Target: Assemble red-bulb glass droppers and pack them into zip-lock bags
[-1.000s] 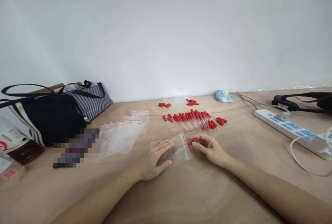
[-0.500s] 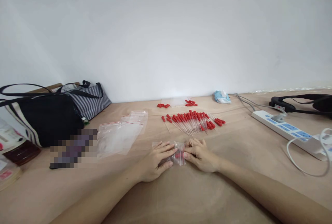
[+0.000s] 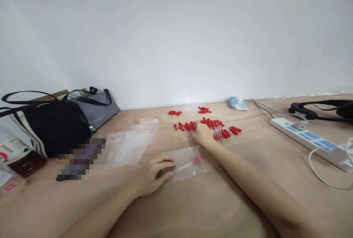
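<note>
While the left hand (image 3: 157,174), thumb and fingers parted, rests on the left end of a clear bag (image 3: 185,174), probably to stop it sliding, one dropper (image 3: 197,160) lies inside. Well apart, the right hand (image 3: 203,134) is at the dropper pile (image 3: 212,124) beyond; fingertips hidden, can't tell its grip.

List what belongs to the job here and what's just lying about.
Belonging, it seems:
clear bag under the left hand
red-topped dropper inside it
droppers at the right hand
overlapping clear bags

Just lying about:
black bag
striped bag
power strip
blue packet
</note>
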`<state>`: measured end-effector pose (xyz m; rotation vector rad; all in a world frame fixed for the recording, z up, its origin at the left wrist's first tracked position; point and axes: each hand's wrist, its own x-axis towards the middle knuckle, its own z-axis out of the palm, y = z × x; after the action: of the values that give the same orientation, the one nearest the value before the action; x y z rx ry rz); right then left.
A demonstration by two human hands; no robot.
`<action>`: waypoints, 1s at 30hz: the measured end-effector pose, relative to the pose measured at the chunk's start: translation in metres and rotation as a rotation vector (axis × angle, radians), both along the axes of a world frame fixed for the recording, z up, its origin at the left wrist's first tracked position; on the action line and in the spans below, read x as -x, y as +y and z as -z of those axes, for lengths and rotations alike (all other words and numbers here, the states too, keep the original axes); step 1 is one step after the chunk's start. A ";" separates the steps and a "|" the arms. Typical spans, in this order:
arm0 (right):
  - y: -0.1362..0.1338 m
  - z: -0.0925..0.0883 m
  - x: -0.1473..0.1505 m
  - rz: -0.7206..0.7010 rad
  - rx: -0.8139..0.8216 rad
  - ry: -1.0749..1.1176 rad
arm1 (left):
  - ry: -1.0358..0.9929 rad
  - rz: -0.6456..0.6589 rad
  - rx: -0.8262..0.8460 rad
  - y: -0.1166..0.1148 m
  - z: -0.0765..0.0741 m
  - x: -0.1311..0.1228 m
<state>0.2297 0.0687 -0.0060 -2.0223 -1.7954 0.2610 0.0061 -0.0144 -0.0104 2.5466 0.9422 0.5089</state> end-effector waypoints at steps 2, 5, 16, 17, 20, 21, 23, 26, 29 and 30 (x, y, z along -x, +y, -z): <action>0.003 -0.001 0.007 0.025 0.050 -0.017 | 0.011 0.006 0.020 0.000 0.002 0.001; 0.006 -0.003 0.009 0.039 0.071 -0.006 | 0.022 -0.001 0.037 0.001 0.002 -0.001; -0.039 0.015 -0.053 -0.126 -0.345 0.699 | 0.016 -0.020 0.077 0.002 0.001 -0.001; -0.047 0.021 -0.056 -0.118 -0.347 0.821 | 0.013 -0.019 0.077 0.002 0.001 -0.001; -0.063 0.035 -0.056 -0.088 -0.338 1.061 | 0.005 -0.023 0.079 0.004 0.001 -0.002; -0.066 0.038 -0.055 -0.080 -0.333 1.102 | 0.003 -0.023 0.079 0.004 0.001 -0.002; -0.067 0.041 -0.051 -0.076 -0.317 1.156 | 0.002 -0.018 0.075 0.005 0.001 -0.002; -0.068 0.041 -0.044 -0.098 -0.283 1.251 | 0.027 -0.035 0.068 0.004 0.001 -0.001; -0.074 0.040 -0.040 -0.163 -0.211 1.325 | 0.068 -0.088 0.092 0.003 0.001 0.000; -0.077 0.040 -0.039 -0.204 -0.172 1.310 | 0.076 -0.100 0.105 0.003 0.001 0.000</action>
<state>0.2688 -0.0082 -0.0457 -1.0081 -1.0520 1.1187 0.0064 -0.0115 -0.0118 2.4495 1.0979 0.3827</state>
